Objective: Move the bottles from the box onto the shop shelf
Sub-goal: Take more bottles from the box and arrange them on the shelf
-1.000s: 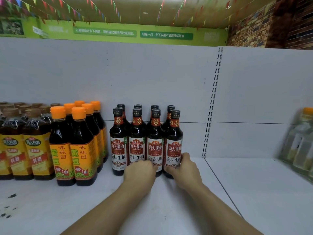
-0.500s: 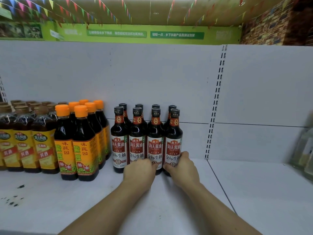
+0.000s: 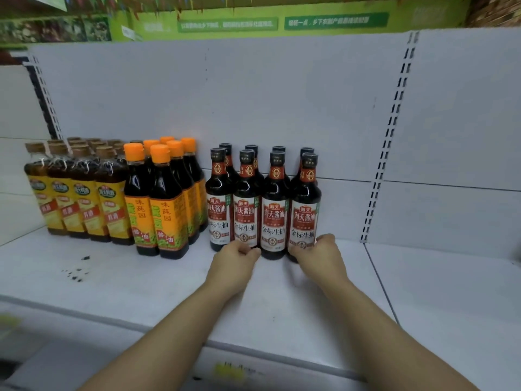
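Left hand (image 3: 234,261) grips the 2nd soy bottle (image 3: 245,204); right hand (image 3: 318,253) grips the 4th soy bottle (image 3: 306,206).

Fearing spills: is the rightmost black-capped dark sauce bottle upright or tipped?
Upright: the black-capped dark sauce bottle stands straight beside its neighbours on the white shelf, cap uppermost.

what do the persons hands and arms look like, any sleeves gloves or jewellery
The left hand and right hand are bare, with no gloves. No ring, watch or wristband shows on either. The left forearm and right forearm are also uncovered, and no sleeve is in view down to the bottom of the picture.
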Tool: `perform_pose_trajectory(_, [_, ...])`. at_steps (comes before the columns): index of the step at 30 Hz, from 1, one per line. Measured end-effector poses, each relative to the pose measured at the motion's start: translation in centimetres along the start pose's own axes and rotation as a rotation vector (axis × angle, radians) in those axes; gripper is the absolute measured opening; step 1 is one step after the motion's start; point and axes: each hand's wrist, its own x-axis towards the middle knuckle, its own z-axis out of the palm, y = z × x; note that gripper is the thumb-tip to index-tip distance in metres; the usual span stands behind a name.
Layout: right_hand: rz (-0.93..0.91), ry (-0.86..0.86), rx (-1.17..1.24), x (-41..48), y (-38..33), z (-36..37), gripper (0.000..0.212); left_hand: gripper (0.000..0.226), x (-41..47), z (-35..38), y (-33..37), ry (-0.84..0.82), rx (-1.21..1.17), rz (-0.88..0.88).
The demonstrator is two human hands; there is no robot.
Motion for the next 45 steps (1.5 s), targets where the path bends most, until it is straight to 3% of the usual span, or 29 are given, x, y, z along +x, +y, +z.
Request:
perform_pose_trajectory(2, [0.029,0.026,0.019,-0.9,-0.2,-0.3,0.062,0.028,-0.3,-0.4,-0.6,0.007,-0.119,-0.019])
perform_pose_trajectory(6, [0.007,-0.010,0.107,-3.4,-0.6,-0.3,0.037,0.024,-1.3,-1.6,-0.9,0.009,-0.307,-0.052])
perform_pose_trajectory(14, [0.020,-0.006,0.183,-8.7,-1.0,1.0,0.038,0.022,-4.3,-5.1,-2.5,-0.117,-0.374,-0.027])
perform_pose_trajectory(19, [0.048,0.070,0.129,-13.2,-1.8,1.7,0.037,0.031,-6.2,-8.1,-4.1,-0.250,-0.352,0.037])
perform_pose_trajectory(29, [0.065,0.240,0.213,-24.1,-3.9,2.4,0.030,0.020,-10.8,-12.3,-6.3,-0.359,-0.455,0.171])
perform_pose_trajectory(37, [0.146,0.394,0.256,-29.5,-2.5,-0.5,0.024,0.016,-15.2,-11.4,-4.8,-0.488,-0.494,0.234])
perform_pose_trajectory(45, [0.243,0.510,0.236,-34.6,1.9,-6.2,0.021,0.016,-20.4,-5.7,-1.8,-0.650,-0.474,0.273])
